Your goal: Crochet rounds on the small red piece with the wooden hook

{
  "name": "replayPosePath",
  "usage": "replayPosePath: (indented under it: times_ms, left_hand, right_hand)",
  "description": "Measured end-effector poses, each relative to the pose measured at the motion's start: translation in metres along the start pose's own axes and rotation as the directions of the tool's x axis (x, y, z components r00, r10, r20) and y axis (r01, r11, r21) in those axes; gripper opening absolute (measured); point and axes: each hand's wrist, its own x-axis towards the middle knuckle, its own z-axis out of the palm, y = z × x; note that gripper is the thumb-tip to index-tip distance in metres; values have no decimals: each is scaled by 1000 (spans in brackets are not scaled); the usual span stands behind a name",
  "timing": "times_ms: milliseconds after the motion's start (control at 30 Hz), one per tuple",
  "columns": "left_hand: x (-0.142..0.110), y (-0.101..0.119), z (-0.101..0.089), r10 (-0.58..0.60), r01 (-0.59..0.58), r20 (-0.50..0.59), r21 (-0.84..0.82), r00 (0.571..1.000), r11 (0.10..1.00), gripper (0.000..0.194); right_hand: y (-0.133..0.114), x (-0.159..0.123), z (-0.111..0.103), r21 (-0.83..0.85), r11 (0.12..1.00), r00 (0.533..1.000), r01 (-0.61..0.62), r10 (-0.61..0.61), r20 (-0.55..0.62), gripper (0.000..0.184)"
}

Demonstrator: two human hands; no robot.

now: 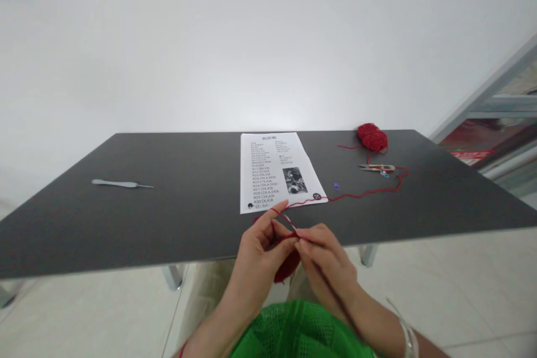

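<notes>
Just in front of the table's near edge, my left hand (258, 249) pinches a small red crochet piece (287, 269) between thumb and fingers. Red yarn (361, 196) passes over its raised index finger and trails right across the table. A thin crochet hook (290, 222) is gripped in my right hand (329, 263), its tip at the top edge of the crochet piece. Both hands nearly touch there. Fingers cover most of the work, so the stitches cannot be made out.
A printed pattern sheet (271, 148) lies mid-table. Another hook with a grey handle (115, 183) rests at the left. To the right are a red yarn ball (372, 138), small scissors (388, 168), a blue stitch marker (384, 174) and a purple one (336, 185). A white wall (268, 45) stands behind.
</notes>
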Motion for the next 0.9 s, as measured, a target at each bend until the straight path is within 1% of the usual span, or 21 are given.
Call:
replayPosePath:
  times_ms: [33, 100, 133, 167, 200, 267, 333, 367, 400, 467, 567, 667, 900]
  left_hand:
    - [1, -1, 0, -29, 29, 5, -57, 1000, 998, 56]
    - [4, -1, -3, -100, 106, 42, -157, 994, 982, 54]
    - [6, 0, -6, -136, 147, 69, -192, 988, 970, 53]
    - [8, 2, -9, -167, 183, 93, -213, 982, 960, 52]
    - [10, 4, -12, -189, 209, 111, -220, 976, 953, 51]
    - [14, 9, -19, -203, 225, 123, -211, 971, 951, 50]
    - [16, 13, -23, -189, 214, 140, -188, 972, 959, 47]
    - [17, 15, -25, -183, 209, 156, -174, 971, 962, 45]
    - [17, 16, -26, -180, 208, 178, -158, 967, 965, 44]
    - [19, 19, -28, -186, 215, 215, -121, 959, 969, 41]
    - [20, 22, -31, -215, 237, 243, -66, 946, 969, 40]
    - [20, 26, -34, -262, 276, 269, -13, 927, 961, 42]
    - [22, 30, -43, -360, 340, 377, 122, 854, 933, 41]
  right_hand:
    - [4, -2, -1, -56, 996, 997, 75, -74, 26, 23]
    - [9, -1, -2, -77, 976, 978, 204, -199, 67, 28]
    - [9, 1, -2, -60, 967, 967, 248, -243, 70, 29]
    - [9, 3, -3, -38, 964, 964, 263, -260, 60, 30]
    - [8, 6, -3, 0, 971, 970, 239, -239, 44, 30]
    - [3, 12, -3, 124, 987, 994, 104, -106, 16, 26]
    - [-3, 17, -7, 236, 972, 999, -12, 3, 37, 23]
    - [-5, 19, -9, 260, 965, 998, -37, 21, 62, 22]
    - [-8, 21, -12, 262, 964, 996, -35, 12, 88, 23]
    - [-12, 25, -19, 219, 976, 990, 7, -38, 136, 23]
    - [-18, 33, -28, 148, 987, 977, 56, -85, 198, 18]
    - [-24, 41, -34, 133, 990, 961, 44, -78, 266, 12]
    - [-30, 56, -44, 195, 981, 898, -12, -76, 433, 8]
